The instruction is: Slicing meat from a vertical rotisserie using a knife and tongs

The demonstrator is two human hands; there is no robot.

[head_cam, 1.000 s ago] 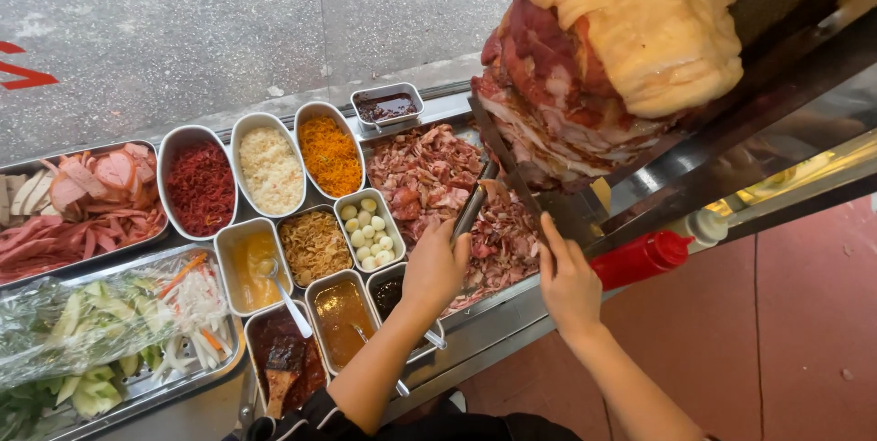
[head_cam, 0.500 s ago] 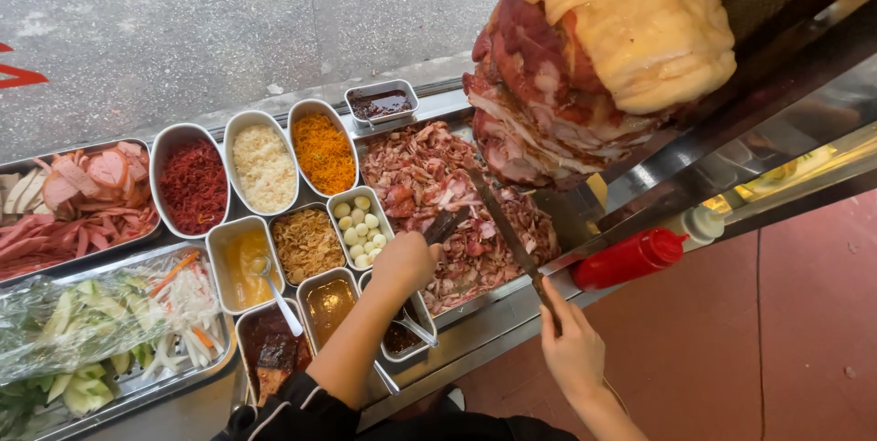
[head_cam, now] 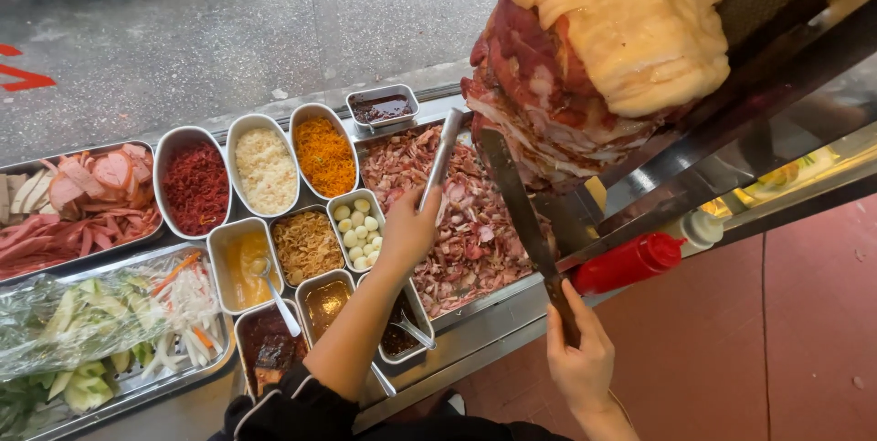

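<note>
While my right hand (head_cam: 577,359) has its grip closed on the knife (head_cam: 523,212), blade against the meat stack (head_cam: 585,85) above, I would slice thin, my left hand (head_cam: 408,231) clamping tongs (head_cam: 441,159) over the tray (head_cam: 484,308).

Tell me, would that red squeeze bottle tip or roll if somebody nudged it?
The red squeeze bottle already lies on its side, so tipping seems unlikely; its round body would probably roll. It looks like soft plastic, likely light and yielding. It may be slippery near the meat.
</note>
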